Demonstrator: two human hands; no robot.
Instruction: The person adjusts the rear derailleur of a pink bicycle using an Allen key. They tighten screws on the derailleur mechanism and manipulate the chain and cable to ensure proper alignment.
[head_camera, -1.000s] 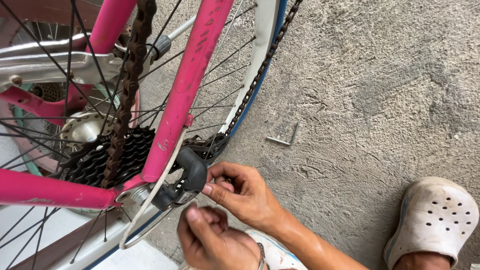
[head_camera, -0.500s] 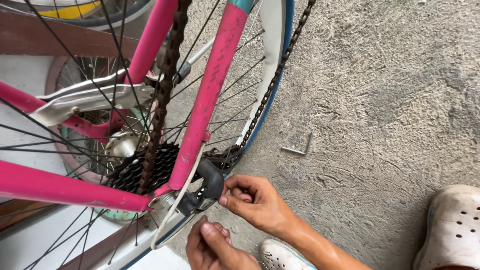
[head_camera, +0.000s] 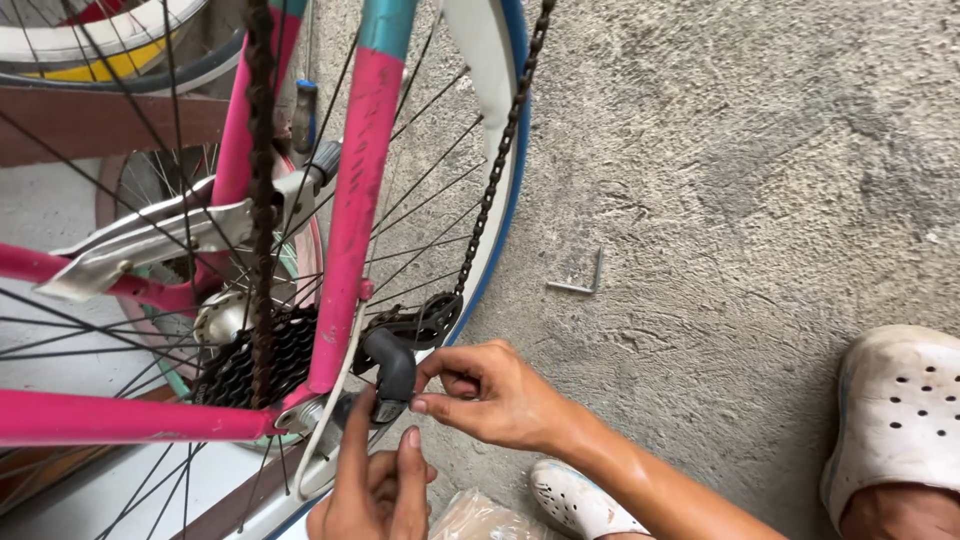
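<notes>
A pink bicycle frame (head_camera: 352, 230) stands over a spoked rear wheel with a white and blue rim (head_camera: 492, 90). A rusty chain (head_camera: 262, 180) runs down to the black sprocket cluster (head_camera: 250, 365). The black rear derailleur (head_camera: 395, 370) hangs beside the sprockets. My right hand (head_camera: 495, 395) pinches the derailleur's lower end with thumb and fingers. My left hand (head_camera: 375, 490) reaches up from below, its fingers touching the underside of the derailleur by the axle.
A small metal hex key (head_camera: 578, 280) lies on the rough concrete floor to the right of the wheel. White perforated clogs are at bottom centre (head_camera: 570, 495) and bottom right (head_camera: 895, 415). A clear plastic bag (head_camera: 475, 518) lies by my left hand. Another wheel (head_camera: 100, 40) is at top left.
The view has shifted so the wheel and frame sit further right and lower. Both hands stay at the derailleur; my left hand's fingers have stretched up toward it.
</notes>
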